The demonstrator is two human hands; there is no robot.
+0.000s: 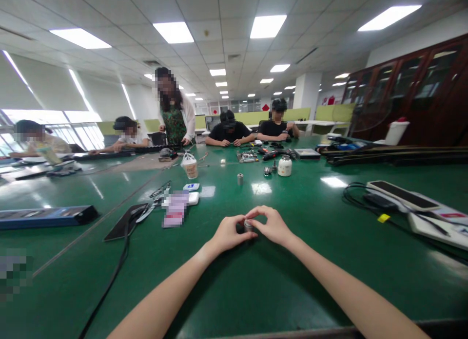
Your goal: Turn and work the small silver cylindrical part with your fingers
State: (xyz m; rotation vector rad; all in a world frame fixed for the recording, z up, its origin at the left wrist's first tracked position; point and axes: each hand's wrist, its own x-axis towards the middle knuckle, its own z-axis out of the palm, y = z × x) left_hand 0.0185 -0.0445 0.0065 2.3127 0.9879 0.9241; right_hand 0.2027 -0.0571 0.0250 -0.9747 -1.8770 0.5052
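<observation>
My left hand [229, 233] and my right hand [269, 224] meet over the green table [256, 280], both pinched round a small metal cylinder [248, 225] with a dark part beside it. The fingers of each hand are curled closed on that piece. It is held just above or on the tabletop; I cannot tell which. A similar small metal cylinder [240, 178] stands alone farther out on the table.
To the left lie a dark tablet [124, 222], a black cable [109, 280], small white boxes [190, 193] and a blue case [47, 217]. At right sit a cable [360, 197], a flat dark device [400, 194]. A white jar [284, 166] and paper cup [190, 167] stand ahead. Several people work at the far side.
</observation>
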